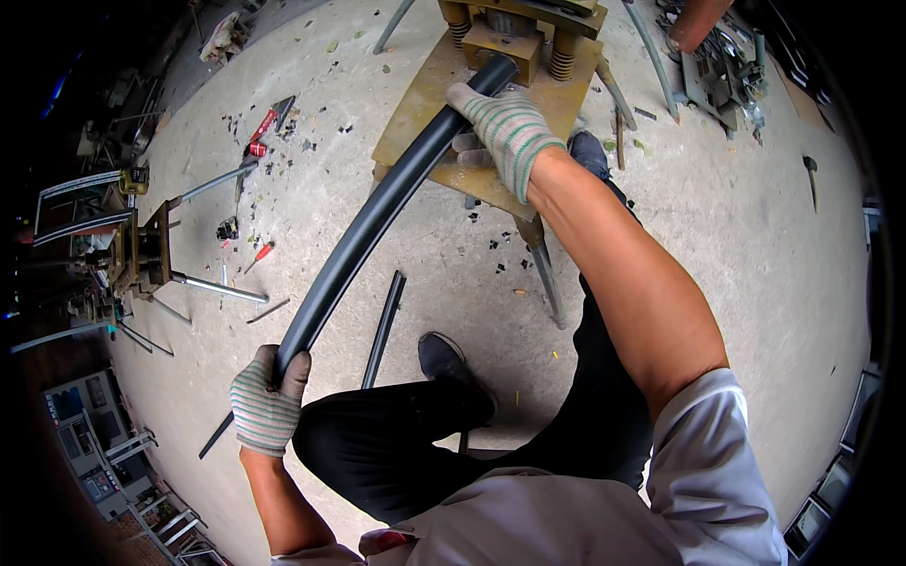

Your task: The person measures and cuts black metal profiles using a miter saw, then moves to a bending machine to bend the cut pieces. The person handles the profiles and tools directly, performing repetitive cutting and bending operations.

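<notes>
A long black metal profile (357, 236) slants across the view between my two gloved hands. Toward its near end, my left hand (269, 401) is closed around it, in a striped knit glove. My right hand (505, 132), gloved alike, grips it close to the far end. That far end reaches the brass-coloured block of a press (495, 47); whether it touches the block I cannot tell. Below my right hand, the press's yellowish base plate (415, 123) stands on metal legs. Part of my right hand's fingers are hidden under the profile.
Another black profile (384, 330) lies by my left leg. On the concrete floor are a red-handled screwdriver (260, 255), a hammer (812, 179) and scattered black scraps. A second press-like stand (146, 245) is at the left. Metal parts (722, 85) lie at the far right.
</notes>
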A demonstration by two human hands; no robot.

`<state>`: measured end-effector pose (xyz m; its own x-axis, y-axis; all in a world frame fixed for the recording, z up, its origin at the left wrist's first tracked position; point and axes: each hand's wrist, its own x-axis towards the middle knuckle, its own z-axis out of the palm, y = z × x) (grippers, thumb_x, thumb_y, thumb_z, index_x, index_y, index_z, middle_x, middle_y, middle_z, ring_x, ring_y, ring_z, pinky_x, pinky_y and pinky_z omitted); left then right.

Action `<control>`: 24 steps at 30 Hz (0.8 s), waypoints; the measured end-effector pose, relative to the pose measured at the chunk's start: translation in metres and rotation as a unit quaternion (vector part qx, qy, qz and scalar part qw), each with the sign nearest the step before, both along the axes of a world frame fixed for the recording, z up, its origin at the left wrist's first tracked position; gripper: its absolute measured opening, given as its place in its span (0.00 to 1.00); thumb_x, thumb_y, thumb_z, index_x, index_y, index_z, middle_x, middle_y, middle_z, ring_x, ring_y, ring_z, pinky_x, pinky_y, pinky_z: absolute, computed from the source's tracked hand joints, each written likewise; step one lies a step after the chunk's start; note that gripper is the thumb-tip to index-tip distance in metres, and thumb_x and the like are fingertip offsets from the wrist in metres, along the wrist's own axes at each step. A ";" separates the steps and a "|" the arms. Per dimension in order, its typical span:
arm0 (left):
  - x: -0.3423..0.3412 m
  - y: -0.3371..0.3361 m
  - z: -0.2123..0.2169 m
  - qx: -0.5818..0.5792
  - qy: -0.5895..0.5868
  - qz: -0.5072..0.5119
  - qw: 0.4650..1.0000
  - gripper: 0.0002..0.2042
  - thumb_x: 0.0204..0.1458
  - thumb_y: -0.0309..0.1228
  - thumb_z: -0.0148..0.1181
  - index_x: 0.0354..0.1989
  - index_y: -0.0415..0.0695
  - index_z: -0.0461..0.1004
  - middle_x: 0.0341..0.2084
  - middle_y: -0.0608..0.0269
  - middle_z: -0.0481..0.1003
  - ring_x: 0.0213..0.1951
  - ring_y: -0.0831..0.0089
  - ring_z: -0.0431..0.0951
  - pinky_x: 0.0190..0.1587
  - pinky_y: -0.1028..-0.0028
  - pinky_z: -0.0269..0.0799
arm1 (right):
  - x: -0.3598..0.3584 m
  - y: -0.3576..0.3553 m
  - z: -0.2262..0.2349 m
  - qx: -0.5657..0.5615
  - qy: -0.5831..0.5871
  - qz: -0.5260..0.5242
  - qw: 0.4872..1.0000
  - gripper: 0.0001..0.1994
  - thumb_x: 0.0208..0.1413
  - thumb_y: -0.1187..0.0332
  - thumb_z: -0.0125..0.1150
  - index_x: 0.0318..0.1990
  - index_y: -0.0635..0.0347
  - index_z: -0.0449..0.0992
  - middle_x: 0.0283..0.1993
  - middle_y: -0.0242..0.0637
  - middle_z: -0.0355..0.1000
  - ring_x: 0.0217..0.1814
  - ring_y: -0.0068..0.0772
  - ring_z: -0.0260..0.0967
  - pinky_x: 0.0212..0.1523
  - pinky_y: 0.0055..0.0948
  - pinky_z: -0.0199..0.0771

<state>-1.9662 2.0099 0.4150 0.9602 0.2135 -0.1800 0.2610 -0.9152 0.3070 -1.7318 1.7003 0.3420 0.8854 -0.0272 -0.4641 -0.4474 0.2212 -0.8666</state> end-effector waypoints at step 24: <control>0.006 0.014 -0.043 -0.026 -0.015 0.000 1.000 0.18 0.60 0.45 0.69 0.36 0.39 0.78 0.17 0.58 0.69 0.21 0.69 0.67 0.27 0.67 0.66 | 0.005 0.000 -0.003 -0.008 0.017 0.017 1.000 0.17 0.63 0.59 0.67 0.47 0.63 0.71 0.38 0.38 0.75 0.25 0.28 0.77 0.21 0.24 0.83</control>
<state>-1.9604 2.0242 0.3722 0.9656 0.2040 -0.1610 0.2501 -0.8982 0.3616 -1.7271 1.7001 0.3395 0.8697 -0.0047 -0.4935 -0.4837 0.1909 -0.8542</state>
